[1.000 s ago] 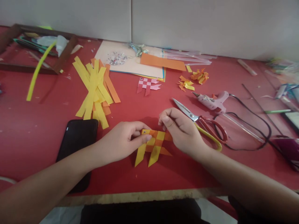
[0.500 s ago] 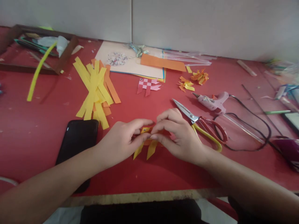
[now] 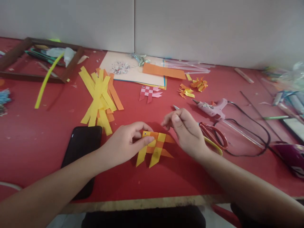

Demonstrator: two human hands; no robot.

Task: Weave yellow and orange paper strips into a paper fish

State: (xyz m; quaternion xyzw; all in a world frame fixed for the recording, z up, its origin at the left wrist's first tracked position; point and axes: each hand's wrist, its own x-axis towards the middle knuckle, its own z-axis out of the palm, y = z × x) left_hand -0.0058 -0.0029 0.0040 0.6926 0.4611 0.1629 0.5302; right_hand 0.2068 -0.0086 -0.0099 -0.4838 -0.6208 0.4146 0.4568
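Observation:
A woven paper fish [image 3: 156, 146] of yellow and orange strips, with a small stuck-on eye, lies on the red table [image 3: 35, 133] in front of me. My left hand [image 3: 124, 142] pinches its left end between thumb and fingers. My right hand [image 3: 186, 129] hovers just right of the fish, thumb and fingertips pressed together in a pinch; what they hold, if anything, is too small to see. Red-and-yellow-handled scissors [image 3: 211, 134] lie partly under that hand.
A black phone [image 3: 82, 152] lies by my left forearm. Loose yellow and orange strips [image 3: 99, 95] lie behind it. A pink woven fish [image 3: 149, 92], paper sheets [image 3: 135, 69], a pink glue gun [image 3: 211, 107] with black cord, and a wooden frame [image 3: 35, 60] sit farther back.
My right hand, which had come onto the fish beside the left fingers, has lifted off to the right. The fish lies flat and fully visible again. The view shifted slightly.

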